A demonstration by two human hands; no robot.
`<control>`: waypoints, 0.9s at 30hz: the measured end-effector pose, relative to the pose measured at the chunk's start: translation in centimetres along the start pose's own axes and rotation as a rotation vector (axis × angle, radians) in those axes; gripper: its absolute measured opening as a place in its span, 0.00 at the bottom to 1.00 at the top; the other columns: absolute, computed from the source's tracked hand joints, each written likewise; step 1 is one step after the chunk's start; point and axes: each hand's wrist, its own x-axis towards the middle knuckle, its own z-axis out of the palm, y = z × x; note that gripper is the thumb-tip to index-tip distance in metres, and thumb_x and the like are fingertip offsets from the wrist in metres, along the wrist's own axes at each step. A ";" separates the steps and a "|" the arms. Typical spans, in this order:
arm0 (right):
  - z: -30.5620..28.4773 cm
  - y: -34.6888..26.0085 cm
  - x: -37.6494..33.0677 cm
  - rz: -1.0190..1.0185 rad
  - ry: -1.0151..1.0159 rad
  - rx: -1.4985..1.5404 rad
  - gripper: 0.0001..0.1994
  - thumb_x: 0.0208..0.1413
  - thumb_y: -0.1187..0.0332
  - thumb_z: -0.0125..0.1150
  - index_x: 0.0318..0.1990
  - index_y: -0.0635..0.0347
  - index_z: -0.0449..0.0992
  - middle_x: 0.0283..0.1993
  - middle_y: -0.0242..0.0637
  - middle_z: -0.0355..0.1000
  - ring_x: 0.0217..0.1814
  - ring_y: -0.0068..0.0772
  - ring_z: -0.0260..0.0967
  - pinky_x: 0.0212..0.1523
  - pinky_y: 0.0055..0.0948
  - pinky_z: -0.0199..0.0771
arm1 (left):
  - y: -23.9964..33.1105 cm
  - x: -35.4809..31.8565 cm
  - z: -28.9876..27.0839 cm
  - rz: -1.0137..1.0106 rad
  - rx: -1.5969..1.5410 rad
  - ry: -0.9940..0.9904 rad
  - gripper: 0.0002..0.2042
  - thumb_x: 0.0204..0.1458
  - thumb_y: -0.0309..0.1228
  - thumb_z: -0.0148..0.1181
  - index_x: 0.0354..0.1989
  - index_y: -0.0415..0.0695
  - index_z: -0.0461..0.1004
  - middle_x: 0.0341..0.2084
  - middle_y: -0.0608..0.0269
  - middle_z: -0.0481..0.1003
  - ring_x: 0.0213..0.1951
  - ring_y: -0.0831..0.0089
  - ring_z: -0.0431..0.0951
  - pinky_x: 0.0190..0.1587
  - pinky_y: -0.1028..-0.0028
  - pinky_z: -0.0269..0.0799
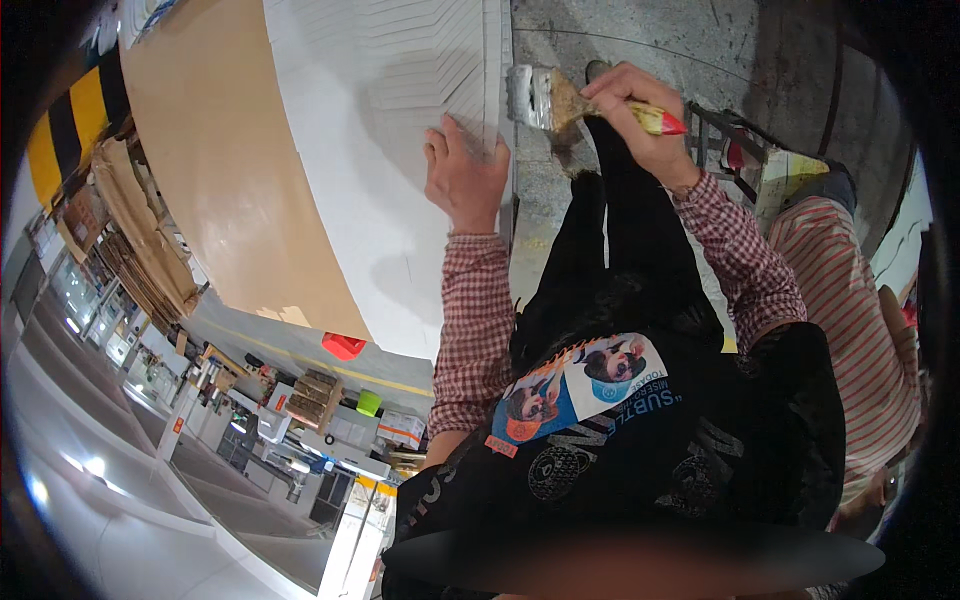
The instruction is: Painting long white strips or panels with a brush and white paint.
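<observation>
My right hand (pixel 645 120) is wrapped round the handle of a wide flat paintbrush (pixel 545 98). White matter coats the brush's bristle end, which points left toward the edge of a white sheet (pixel 350 180). Rows of thin strips with angled ends (pixel 425 65) lie on the far part of that sheet. My left hand (pixel 467 180) rests on the sheet near its right edge, fingers apart and fingertips touching the strips. Nothing shows in its grasp.
Brown board or paper (pixel 215 170) lies beside the white sheet on the left. Concrete floor (pixel 570 35) shows past the right edge. Another person in a striped shirt (pixel 840 300) is close on my right. Stacked cardboard (pixel 135 230) stands at the far left, and a red container (pixel 343 346) sits below the sheet's edge.
</observation>
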 end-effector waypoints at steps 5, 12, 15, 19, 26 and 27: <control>-1.3 0.1 0.0 -0.090 0.043 -0.065 0.04 0.53 0.76 0.56 0.28 0.65 0.73 0.33 0.37 0.73 0.36 0.27 0.70 0.38 0.24 0.69 | 0.6 -3.7 3.7 -0.074 0.107 0.177 0.45 0.40 0.51 0.65 0.64 0.38 0.53 0.61 0.33 0.51 0.61 0.34 0.52 0.61 0.52 0.52; -0.3 0.6 -0.7 -0.116 0.060 -0.100 0.05 0.53 0.76 0.57 0.27 0.66 0.71 0.31 0.38 0.72 0.36 0.27 0.70 0.37 0.24 0.68 | -2.6 -6.2 1.9 -0.041 0.139 0.004 0.46 0.44 0.53 0.61 0.66 0.39 0.47 0.62 0.29 0.46 0.61 0.30 0.50 0.62 0.49 0.50; -0.1 0.8 0.1 -0.152 0.037 -0.143 0.05 0.56 0.75 0.53 0.29 0.67 0.71 0.36 0.37 0.73 0.36 0.25 0.68 0.38 0.24 0.67 | -3.9 -5.5 -0.5 0.002 -0.007 -0.107 0.41 0.46 0.50 0.59 0.64 0.38 0.52 0.60 0.29 0.53 0.60 0.34 0.55 0.60 0.54 0.54; 0.7 1.9 1.2 -0.162 0.059 -0.152 0.05 0.56 0.76 0.53 0.29 0.67 0.71 0.36 0.36 0.73 0.37 0.24 0.68 0.38 0.23 0.67 | -4.8 -4.3 -2.4 0.032 -0.125 -0.201 0.35 0.48 0.46 0.57 0.62 0.38 0.58 0.55 0.31 0.61 0.55 0.39 0.65 0.56 0.58 0.62; 2.1 2.2 -3.1 -0.084 0.039 -0.059 0.05 0.53 0.75 0.58 0.28 0.67 0.71 0.31 0.38 0.71 0.34 0.27 0.70 0.36 0.23 0.68 | -4.6 -3.5 -3.5 0.028 -0.168 -0.253 0.35 0.48 0.47 0.57 0.62 0.38 0.59 0.55 0.30 0.61 0.54 0.42 0.66 0.52 0.58 0.65; 1.8 1.7 -3.3 -0.083 0.022 -0.061 0.04 0.53 0.75 0.58 0.29 0.67 0.72 0.31 0.38 0.72 0.34 0.26 0.70 0.36 0.23 0.68 | -4.8 -3.5 -3.3 0.047 -0.145 -0.238 0.35 0.48 0.47 0.57 0.61 0.38 0.59 0.54 0.30 0.62 0.53 0.42 0.67 0.51 0.58 0.65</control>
